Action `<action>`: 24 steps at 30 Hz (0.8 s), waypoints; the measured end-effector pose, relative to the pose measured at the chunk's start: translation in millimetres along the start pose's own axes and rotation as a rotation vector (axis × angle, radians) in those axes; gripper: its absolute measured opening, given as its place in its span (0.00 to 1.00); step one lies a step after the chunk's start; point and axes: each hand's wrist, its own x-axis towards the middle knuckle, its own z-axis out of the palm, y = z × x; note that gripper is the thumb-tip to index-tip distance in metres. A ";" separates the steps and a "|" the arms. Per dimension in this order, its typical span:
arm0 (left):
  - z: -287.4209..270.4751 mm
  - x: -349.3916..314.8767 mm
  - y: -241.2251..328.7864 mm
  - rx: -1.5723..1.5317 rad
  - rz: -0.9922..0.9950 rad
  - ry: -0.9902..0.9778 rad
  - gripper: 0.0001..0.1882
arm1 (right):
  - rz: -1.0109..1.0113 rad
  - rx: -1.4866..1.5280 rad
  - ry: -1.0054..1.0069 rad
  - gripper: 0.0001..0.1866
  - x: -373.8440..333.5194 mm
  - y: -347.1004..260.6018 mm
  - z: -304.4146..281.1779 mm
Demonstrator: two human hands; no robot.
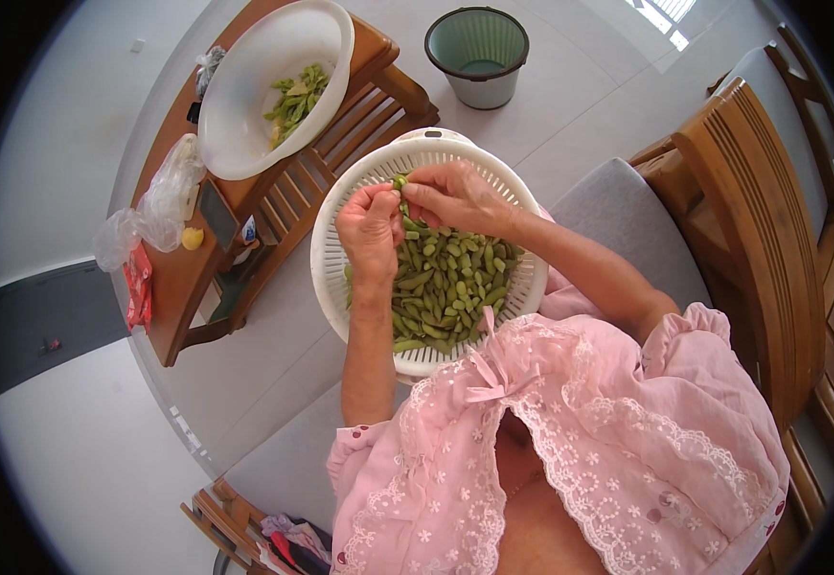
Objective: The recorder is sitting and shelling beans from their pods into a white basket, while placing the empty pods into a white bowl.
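Note:
Both my hands meet over the far left part of a white slotted basket, which is filled with green soybean pods. My left hand is closed, its thumb and fingertips pinching a green pod. From the other side my right hand pinches the same pod, fingers curled. The fingertips nearly touch, and they partly cover the pod. Below them the loose pods lie heaped in the basket.
A large white bowl with green pods or shells stands on a wooden table at the far left. Plastic bags lie nearby. A grey bin stands on the floor beyond the basket. At the right is a wooden chair.

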 end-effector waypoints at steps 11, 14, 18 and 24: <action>-7.5 2.2 13.1 -0.080 -0.198 -0.085 0.03 | 0.214 0.264 -0.226 0.15 1.0 -8.8 -19.2; -9.5 3.0 11.2 0.000 -0.191 -0.050 0.04 | 0.182 0.218 -0.208 0.14 -0.4 -5.5 -12.5; -9.3 3.1 6.8 0.031 -0.140 0.005 0.05 | 0.078 0.009 -0.108 0.12 -1.4 1.5 -6.4; -7.5 0.9 8.7 0.064 -0.113 0.065 0.07 | 0.013 0.064 -0.058 0.12 -2.2 3.0 -3.7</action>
